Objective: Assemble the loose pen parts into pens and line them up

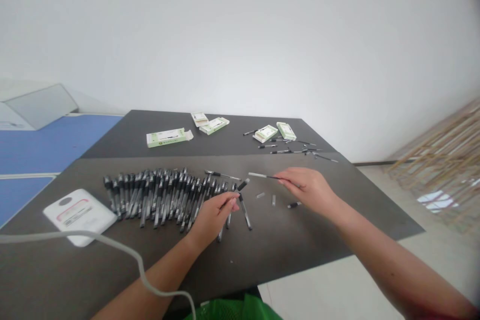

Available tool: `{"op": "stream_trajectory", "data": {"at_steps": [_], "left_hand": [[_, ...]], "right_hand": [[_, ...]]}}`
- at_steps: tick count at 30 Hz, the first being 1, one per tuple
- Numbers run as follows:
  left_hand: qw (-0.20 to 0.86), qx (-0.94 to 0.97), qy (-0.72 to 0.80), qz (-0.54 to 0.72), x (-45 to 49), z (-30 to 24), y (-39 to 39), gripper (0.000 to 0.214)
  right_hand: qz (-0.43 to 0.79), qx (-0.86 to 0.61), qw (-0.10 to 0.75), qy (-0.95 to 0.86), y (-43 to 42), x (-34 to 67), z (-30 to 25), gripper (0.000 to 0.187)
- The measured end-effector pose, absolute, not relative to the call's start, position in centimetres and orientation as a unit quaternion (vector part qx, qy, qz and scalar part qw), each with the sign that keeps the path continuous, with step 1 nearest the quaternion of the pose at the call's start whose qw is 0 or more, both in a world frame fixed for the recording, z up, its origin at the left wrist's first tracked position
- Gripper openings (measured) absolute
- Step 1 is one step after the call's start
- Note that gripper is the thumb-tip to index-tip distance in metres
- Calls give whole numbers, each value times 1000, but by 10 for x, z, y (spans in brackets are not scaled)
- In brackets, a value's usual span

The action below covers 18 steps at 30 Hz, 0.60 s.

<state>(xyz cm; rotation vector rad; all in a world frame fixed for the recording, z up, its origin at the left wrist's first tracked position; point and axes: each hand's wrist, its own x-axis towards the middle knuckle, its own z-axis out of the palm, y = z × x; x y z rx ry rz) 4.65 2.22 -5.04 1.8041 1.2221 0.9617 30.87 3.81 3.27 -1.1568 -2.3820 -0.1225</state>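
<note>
My left hand (214, 214) is closed around a pen barrel (243, 184), whose black grip end sticks out up and to the right. Pinched in the fingers of my right hand (305, 187) is a thin pen refill (258, 175), its pale end pointing left, apart from the barrel. A dense row of black-gripped pens (161, 195) lies left of and behind my left hand. One more pen (245, 212) rests just right of that hand. Between my hands lie small clear pieces (273, 200), and a short black-ended part (294, 204) sits below my right hand.
Green-and-white pen boxes (167, 136) lie at the back left, and others (266, 133) at the back right beside scattered pen parts (288, 151). A white card-like object (80, 215) rests on the dark table (123, 265) at left. A pale cable (138, 260) crosses the lower left.
</note>
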Motion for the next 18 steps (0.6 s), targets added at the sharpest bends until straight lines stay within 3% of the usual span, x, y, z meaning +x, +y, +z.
{"op": "stream_trajectory", "data": {"at_steps": [5, 18], "left_hand": [[370, 722, 454, 367, 49, -49, 19, 31], [335, 758, 444, 341, 47, -53, 19, 34]], "right_hand": [[-163, -416, 185, -875, 20, 313, 34, 25], [-221, -381, 84, -894, 19, 331, 50, 29]]}}
